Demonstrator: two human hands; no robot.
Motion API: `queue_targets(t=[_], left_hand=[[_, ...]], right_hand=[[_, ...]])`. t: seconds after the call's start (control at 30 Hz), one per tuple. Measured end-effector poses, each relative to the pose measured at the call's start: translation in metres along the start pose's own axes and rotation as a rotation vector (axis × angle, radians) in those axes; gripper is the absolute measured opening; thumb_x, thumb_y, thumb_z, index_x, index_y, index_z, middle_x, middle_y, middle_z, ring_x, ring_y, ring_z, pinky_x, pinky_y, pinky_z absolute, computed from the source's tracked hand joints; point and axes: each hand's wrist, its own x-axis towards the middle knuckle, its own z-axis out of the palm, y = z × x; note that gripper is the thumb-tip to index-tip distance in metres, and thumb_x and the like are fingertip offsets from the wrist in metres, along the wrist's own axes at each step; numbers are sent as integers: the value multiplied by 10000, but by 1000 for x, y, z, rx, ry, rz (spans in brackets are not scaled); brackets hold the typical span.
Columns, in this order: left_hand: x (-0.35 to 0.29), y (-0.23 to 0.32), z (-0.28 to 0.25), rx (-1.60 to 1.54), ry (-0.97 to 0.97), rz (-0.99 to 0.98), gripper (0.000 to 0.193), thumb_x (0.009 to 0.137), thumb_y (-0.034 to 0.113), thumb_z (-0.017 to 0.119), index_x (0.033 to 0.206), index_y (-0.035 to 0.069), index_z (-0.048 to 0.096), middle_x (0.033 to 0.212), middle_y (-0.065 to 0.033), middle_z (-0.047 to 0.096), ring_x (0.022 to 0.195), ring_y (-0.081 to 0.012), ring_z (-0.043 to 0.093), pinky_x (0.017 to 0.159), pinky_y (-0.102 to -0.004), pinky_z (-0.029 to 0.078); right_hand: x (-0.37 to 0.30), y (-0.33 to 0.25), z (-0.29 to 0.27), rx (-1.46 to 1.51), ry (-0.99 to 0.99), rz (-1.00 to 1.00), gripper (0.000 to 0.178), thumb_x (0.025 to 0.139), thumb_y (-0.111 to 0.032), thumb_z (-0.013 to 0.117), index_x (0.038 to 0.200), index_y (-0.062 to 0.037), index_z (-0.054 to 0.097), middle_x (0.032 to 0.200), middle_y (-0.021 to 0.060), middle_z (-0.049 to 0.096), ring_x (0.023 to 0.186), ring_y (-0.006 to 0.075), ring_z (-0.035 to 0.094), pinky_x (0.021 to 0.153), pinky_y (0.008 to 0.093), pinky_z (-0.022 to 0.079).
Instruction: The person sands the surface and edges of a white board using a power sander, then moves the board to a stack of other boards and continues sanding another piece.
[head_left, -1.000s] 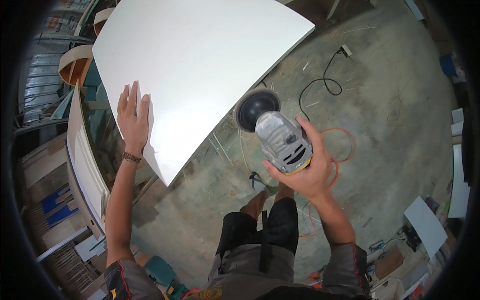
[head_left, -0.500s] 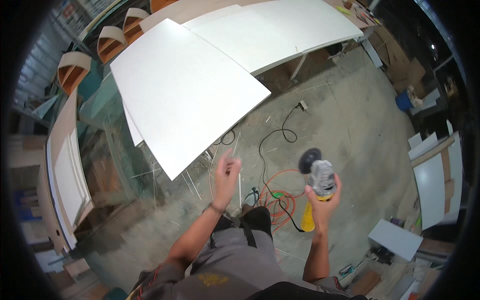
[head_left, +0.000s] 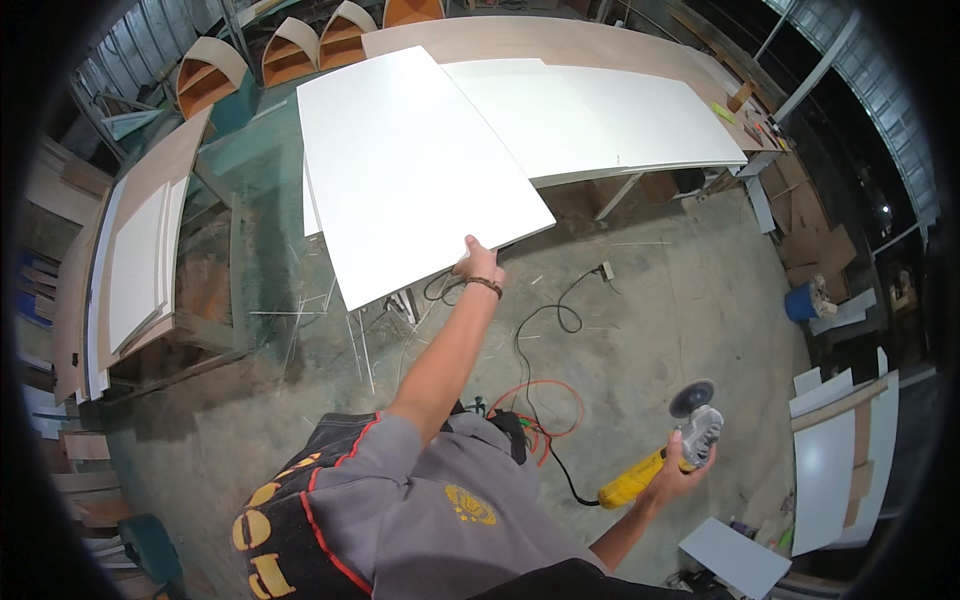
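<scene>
A large white panel (head_left: 410, 170) lies on a stand in front of me, tilted toward the left. My left hand (head_left: 478, 264) reaches out and grips its near edge close to the right corner. A dark bracelet sits on that wrist. My right hand (head_left: 678, 472) hangs low on the right, closed around a yellow and grey handheld sander (head_left: 668, 452). The sander's round black pad (head_left: 692, 397) points up and away from the panel. Its black cord (head_left: 556, 470) trails down toward the floor.
More white panels (head_left: 600, 115) lie on a long wooden table (head_left: 560, 40) behind. A stack of boards (head_left: 135, 260) rests on a bench at left. An orange cable (head_left: 545, 400) and a black cable (head_left: 540, 320) coil on the concrete floor. White boards (head_left: 835, 460) lean at right.
My left hand went from hanging in the air to gripping the panel's near edge. My right hand has carried the sander lower and further right. My head has turned toward the panels.
</scene>
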Motion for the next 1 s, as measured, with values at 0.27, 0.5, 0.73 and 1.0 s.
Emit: queue_targets(t=[0.27,0.5,0.73,1.0], left_hand=[[-9,91,-155,311,-363,79,407,1076,210,570,1368,-58,478,1317,-187,606,1142,-336,673,927,-456,620],[-23,222,-295,504,-247,144,515,1051,200,615,1443,-43,386,1304,-211,618,1111,-319,691,858,-454,642],[28,313,-338,652,406,968,710,1072,359,540,1569,-62,257,1447,-295,533,1328,-395,553,1104,-466,471],[95,425,-323,1196,322,1084,862,1022,581,535,1516,-110,393,1522,-298,484,1408,-410,479,1177,-418,367]], right_hand=[[0,-28,9,-94,-55,89,715,883,-147,826,1473,-8,446,1192,107,610,950,181,617,830,320,521],[10,-19,19,-16,-93,-10,756,840,-174,859,1463,-8,465,1224,117,605,979,199,625,854,326,525],[11,-19,16,-43,-170,-84,756,829,-201,867,1450,-9,481,1233,116,602,1011,194,625,878,325,519],[-1,-41,22,-80,-159,18,755,848,-214,855,1461,-8,466,1168,95,620,979,177,618,865,322,506]])
